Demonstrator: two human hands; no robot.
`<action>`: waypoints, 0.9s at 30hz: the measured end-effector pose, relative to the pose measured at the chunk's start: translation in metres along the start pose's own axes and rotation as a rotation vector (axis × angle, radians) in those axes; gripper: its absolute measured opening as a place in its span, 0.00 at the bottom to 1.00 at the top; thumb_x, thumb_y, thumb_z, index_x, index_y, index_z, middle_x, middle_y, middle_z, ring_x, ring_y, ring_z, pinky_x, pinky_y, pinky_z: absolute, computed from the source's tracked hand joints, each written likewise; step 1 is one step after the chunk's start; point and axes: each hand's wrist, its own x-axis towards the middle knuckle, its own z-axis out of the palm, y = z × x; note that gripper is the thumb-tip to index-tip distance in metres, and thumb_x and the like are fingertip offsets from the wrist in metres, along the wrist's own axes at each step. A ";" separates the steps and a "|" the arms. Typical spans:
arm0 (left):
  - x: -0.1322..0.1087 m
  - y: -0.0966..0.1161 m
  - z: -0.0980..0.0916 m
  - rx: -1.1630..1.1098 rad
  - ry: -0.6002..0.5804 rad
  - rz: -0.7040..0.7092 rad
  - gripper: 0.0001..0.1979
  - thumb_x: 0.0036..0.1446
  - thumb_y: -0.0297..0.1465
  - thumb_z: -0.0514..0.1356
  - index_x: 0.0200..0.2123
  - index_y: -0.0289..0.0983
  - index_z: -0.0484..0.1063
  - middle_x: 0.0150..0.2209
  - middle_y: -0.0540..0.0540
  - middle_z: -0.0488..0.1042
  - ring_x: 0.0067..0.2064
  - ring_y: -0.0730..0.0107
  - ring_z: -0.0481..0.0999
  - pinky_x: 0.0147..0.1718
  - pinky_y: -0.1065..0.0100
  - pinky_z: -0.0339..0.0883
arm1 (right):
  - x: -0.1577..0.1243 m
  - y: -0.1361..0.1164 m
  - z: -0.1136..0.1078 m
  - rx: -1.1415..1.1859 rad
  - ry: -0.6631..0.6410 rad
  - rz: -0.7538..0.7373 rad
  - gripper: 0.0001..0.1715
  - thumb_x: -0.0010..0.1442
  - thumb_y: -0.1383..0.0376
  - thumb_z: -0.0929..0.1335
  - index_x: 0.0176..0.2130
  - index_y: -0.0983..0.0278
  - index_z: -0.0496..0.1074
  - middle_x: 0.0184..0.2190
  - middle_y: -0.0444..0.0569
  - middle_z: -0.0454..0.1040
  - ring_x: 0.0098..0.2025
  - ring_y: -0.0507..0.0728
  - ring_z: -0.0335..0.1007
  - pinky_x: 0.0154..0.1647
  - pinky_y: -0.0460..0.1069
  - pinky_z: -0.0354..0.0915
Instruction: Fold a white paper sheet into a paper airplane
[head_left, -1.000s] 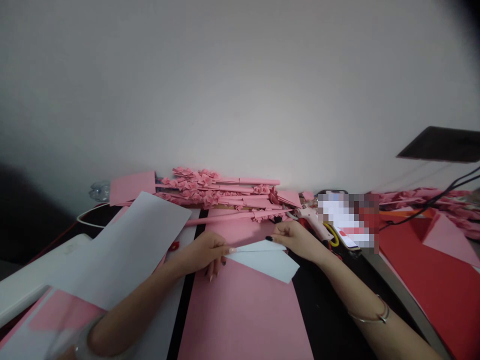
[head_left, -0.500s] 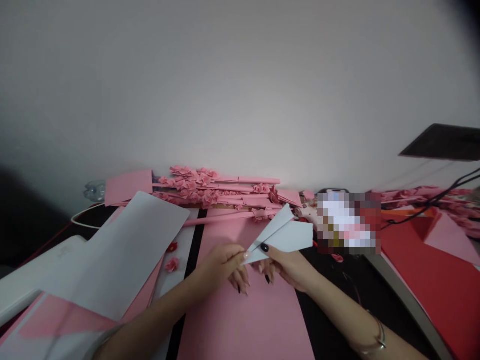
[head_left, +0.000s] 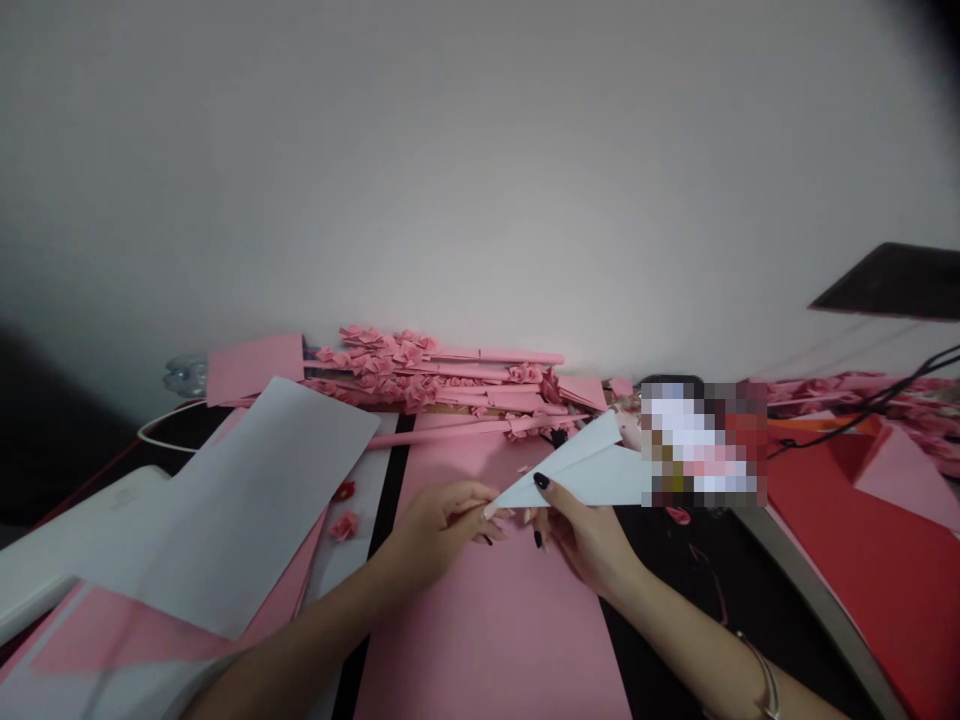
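A folded white paper [head_left: 581,470], narrow at its left tip and wide at its right end, is held above a pink sheet [head_left: 491,620]. My left hand [head_left: 442,525] pinches the pointed tip between thumb and fingers. Further right, my right hand [head_left: 589,540] grips the paper's lower edge, its thumb with a dark nail lying on top and its fingers underneath. A crease runs along the paper from the tip toward the wide end.
Pink paper flowers [head_left: 397,370] on stems lie along the wall. A large white sheet [head_left: 247,500] and a white device [head_left: 82,540] are at left. Small flowers [head_left: 344,526] lie between. Red sheets [head_left: 847,540], a phone-like blurred object [head_left: 701,440] and black cables [head_left: 885,400] are at right.
The folded white paper has turned, its wide end now further right and lower edge nearly level. My right hand has shifted slightly right; my left hand still pinches the tip.
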 end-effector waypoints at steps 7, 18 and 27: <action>-0.002 0.002 0.002 -0.008 -0.069 0.050 0.12 0.58 0.34 0.57 0.42 0.36 0.75 0.39 0.43 0.78 0.38 0.66 0.78 0.38 0.66 0.71 | -0.004 0.004 0.005 0.076 0.052 0.030 0.13 0.51 0.59 0.73 0.35 0.64 0.75 0.18 0.41 0.67 0.18 0.48 0.58 0.15 0.43 0.56; -0.002 -0.002 0.005 -0.170 -0.080 -0.079 0.17 0.57 0.41 0.57 0.26 0.33 0.71 0.24 0.46 0.76 0.26 0.68 0.78 0.27 0.69 0.71 | -0.009 -0.002 0.010 0.087 0.012 0.116 0.13 0.48 0.57 0.74 0.29 0.65 0.74 0.17 0.42 0.67 0.18 0.48 0.59 0.16 0.43 0.59; -0.004 0.006 0.001 -0.264 -0.195 -0.139 0.17 0.54 0.42 0.60 0.28 0.32 0.74 0.28 0.43 0.79 0.29 0.67 0.80 0.28 0.71 0.72 | -0.007 0.001 0.004 0.146 0.002 0.162 0.12 0.48 0.59 0.75 0.32 0.65 0.78 0.17 0.42 0.68 0.19 0.47 0.61 0.17 0.42 0.58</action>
